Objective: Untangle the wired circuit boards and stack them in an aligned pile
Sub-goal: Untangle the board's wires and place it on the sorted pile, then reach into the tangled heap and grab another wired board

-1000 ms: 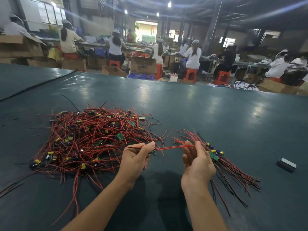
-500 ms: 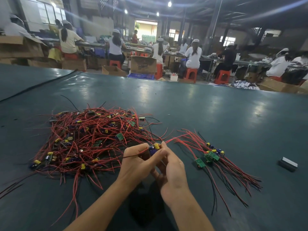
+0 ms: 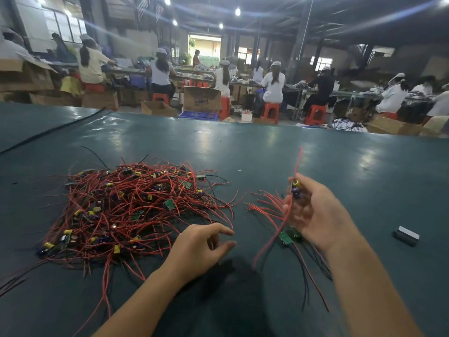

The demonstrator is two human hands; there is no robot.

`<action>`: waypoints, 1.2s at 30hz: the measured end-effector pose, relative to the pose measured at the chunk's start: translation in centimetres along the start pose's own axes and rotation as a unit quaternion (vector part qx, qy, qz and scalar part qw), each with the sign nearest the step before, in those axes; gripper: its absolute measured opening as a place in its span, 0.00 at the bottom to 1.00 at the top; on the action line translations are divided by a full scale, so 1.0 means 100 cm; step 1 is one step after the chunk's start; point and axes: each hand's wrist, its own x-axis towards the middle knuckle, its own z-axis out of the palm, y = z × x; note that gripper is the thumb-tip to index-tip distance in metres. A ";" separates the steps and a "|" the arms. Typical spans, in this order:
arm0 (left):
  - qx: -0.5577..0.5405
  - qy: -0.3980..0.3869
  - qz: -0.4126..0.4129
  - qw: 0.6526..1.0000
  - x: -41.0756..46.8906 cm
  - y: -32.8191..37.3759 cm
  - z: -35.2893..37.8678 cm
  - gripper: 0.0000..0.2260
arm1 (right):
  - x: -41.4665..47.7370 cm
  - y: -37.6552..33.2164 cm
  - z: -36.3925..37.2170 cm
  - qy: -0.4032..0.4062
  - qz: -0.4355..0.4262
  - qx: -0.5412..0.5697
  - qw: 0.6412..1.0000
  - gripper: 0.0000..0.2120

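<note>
The right hand is raised above the green table mat, fingers closed around one circuit board held roughly upright, its red lead wires trailing above the fingers and down toward the mat. The left hand hovers empty and loosely curled, fingers apart, at the near right edge of the tangled heap of wired boards. The small sorted pile lies on the mat directly beneath the right hand, its green boards partly hidden by the palm. Risks, as judged: the hanging lead may snag the sorted pile's fanned wires on the way down and drag those boards out of alignment; a careless placement would leave the new board skewed; stray heap wires reaching right toward the sorted pile may re-tangle the two groups. Clearance is ample: bare mat extends far and right, with only a small dark block lying well apart at the right. The table's far edge is distant.
</note>
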 end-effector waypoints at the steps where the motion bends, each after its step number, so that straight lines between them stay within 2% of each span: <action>1: -0.001 0.001 0.001 1.000 0.000 0.000 0.001 0.09 | 0.003 -0.010 -0.005 -0.002 -0.015 -0.052 0.999 0.11; 3: 0.002 -0.009 0.002 1.000 -0.001 0.001 0.001 0.07 | 0.012 -0.021 -0.013 0.001 -0.050 -0.175 0.983 0.10; 5: 0.004 -0.017 0.004 1.000 -0.002 0.002 0.001 0.07 | 0.024 -0.022 -0.021 0.025 -0.080 -0.311 0.947 0.11; 7: 0.008 -0.017 0.003 1.000 -0.002 0.003 0.001 0.07 | 0.037 -0.015 -0.030 0.057 -0.109 -0.444 0.888 0.11; 10: 0.011 -0.023 -0.002 1.000 -0.002 0.004 0.001 0.07 | 0.056 0.005 -0.044 0.108 -0.135 -0.617 0.768 0.12; 12: 0.019 -0.037 -0.005 0.999 -0.003 0.005 0.002 0.08 | 0.061 0.019 -0.049 0.130 -0.146 -0.671 0.715 0.10; 15: 0.028 -0.047 -0.009 0.998 -0.003 0.007 0.002 0.09 | 0.066 0.033 -0.051 0.146 -0.183 -0.706 0.668 0.12; 16: 0.027 -0.045 -0.007 0.999 -0.003 0.007 0.001 0.09 | 0.066 0.036 -0.051 0.154 -0.197 -0.726 0.640 0.13; 19: 0.043 -0.030 0.023 0.998 -0.005 0.011 -0.002 0.07 | 0.065 0.046 -0.049 0.184 -0.262 -0.795 0.515 0.14; 20: 0.057 -0.017 0.047 0.997 -0.005 0.013 -0.002 0.07 | 0.064 0.050 -0.046 0.193 -0.292 -0.790 0.503 0.14; 21: 0.075 0.007 0.078 0.994 -0.005 0.016 -0.003 0.06 | 0.062 0.055 -0.042 0.196 -0.323 -0.769 0.516 0.14; 22: 0.095 0.041 0.113 0.988 -0.004 0.018 -0.004 0.04 | 0.060 0.060 -0.037 0.191 -0.353 -0.733 0.550 0.13; 25: 0.157 0.175 0.204 0.950 0.004 0.023 -0.011 0.03 | 0.049 0.075 -0.012 0.152 -0.386 -0.612 0.673 0.13; 27: 0.205 0.260 0.203 0.921 0.009 0.022 -0.025 0.04 | 0.041 0.085 0.007 0.118 -0.388 -0.531 0.744 0.13; 29: 0.244 0.308 0.134 0.910 0.013 0.016 -0.041 0.08 | 0.034 0.097 0.023 0.095 -0.393 -0.475 0.782 0.12; 30: 0.261 0.306 0.080 0.912 0.014 0.011 -0.048 0.10 | 0.031 0.102 0.029 0.084 -0.388 -0.464 0.792 0.13; 34: 0.284 0.179 -0.139 0.932 0.012 -0.014 -0.064 0.16 | 0.026 0.122 0.041 0.056 -0.370 -0.421 0.826 0.14; 36: 0.283 0.147 -0.179 0.930 0.011 -0.022 -0.065 0.15 | 0.024 0.128 0.039 0.048 -0.364 -0.403 0.838 0.15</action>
